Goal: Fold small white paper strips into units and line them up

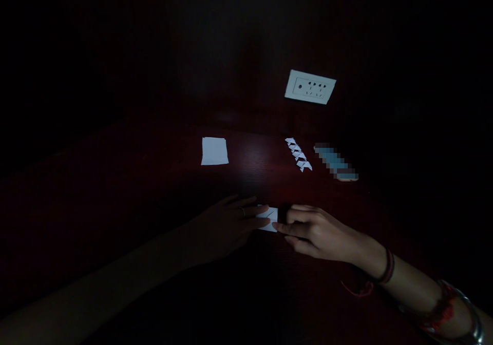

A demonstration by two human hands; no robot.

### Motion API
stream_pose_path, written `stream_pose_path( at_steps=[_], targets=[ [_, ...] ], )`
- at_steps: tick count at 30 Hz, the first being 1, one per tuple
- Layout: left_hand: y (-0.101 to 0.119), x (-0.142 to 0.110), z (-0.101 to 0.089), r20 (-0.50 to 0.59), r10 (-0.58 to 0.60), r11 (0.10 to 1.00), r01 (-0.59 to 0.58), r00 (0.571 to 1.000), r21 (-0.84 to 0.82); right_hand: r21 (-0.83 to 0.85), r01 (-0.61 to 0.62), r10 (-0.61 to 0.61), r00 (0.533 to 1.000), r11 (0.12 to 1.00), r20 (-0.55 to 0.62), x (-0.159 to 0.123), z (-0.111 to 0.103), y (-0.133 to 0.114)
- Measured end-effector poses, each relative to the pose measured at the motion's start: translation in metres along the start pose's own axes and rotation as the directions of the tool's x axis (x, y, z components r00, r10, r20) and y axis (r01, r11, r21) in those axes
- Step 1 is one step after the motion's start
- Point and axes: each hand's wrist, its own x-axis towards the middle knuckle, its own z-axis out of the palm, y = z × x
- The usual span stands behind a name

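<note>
A small folded white paper [272, 214] lies flat on the dark red table between my two hands. My left hand [236, 219], with a ring on one finger, is in shadow; its outstretched fingers rest on the left part of the paper. From the other side, my right hand [310, 231] touches the paper's lower right corner with one extended fingertip, while its other fingers are bent. A crease or slit runs slantwise across the upper half of the paper. My left thumb is hidden.
Beyond my hands lies a stack of square white paper sheets [214, 151]. Farther right is a row of folded white paper pieces [298, 154], with a phone [336, 163] beside it. A white wall socket [310, 87] is at the back. The surroundings are very dark.
</note>
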Motion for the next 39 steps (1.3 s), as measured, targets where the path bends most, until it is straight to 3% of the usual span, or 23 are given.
stream_pose_path(
  at_steps=[5, 8, 22, 28, 33, 36, 39],
  targets=[
    [0.002, 0.001, 0.000, -0.033, -0.043, 0.996, 0.041, 0.999, -0.075, 0.127, -0.054, 0.060, 0.997, 0.990, -0.042, -0.006, 0.005, -0.001],
    [0.003, 0.001, -0.002, 0.006, -0.064, 0.995, 0.064, 0.998, -0.082, 0.201, -0.108, 0.129, 0.987, 0.974, -0.094, -0.004, 0.008, -0.002],
    [0.007, 0.003, -0.007, 0.006, -0.077, 0.992, 0.077, 0.997, -0.102, -0.101, -0.103, 0.093, 0.991, 0.990, -0.094, 0.000, 0.005, -0.009],
    [0.006, 0.002, -0.006, 0.007, -0.059, 0.996, 0.060, 0.998, -0.063, -0.069, -0.122, 0.109, 0.978, 0.990, -0.177, -0.007, 0.008, -0.001],
    [0.010, 0.003, -0.009, -0.069, -0.038, 0.994, 0.030, 0.997, -0.109, 0.057, -0.036, 0.047, 0.978, 0.998, -0.204, 0.000, 0.007, -0.001],
    [0.015, 0.007, -0.014, -0.158, -0.124, 0.981, 0.098, 0.980, -0.165, 0.072, -0.026, 0.039, 0.982, 0.997, -0.186, 0.002, 0.007, -0.002],
    [0.024, 0.012, -0.017, -0.205, -0.357, 0.928, 0.321, 0.911, -0.189, 0.004, -0.047, 0.047, 0.985, 0.999, -0.163, 0.000, 0.008, -0.003]
  ],
)
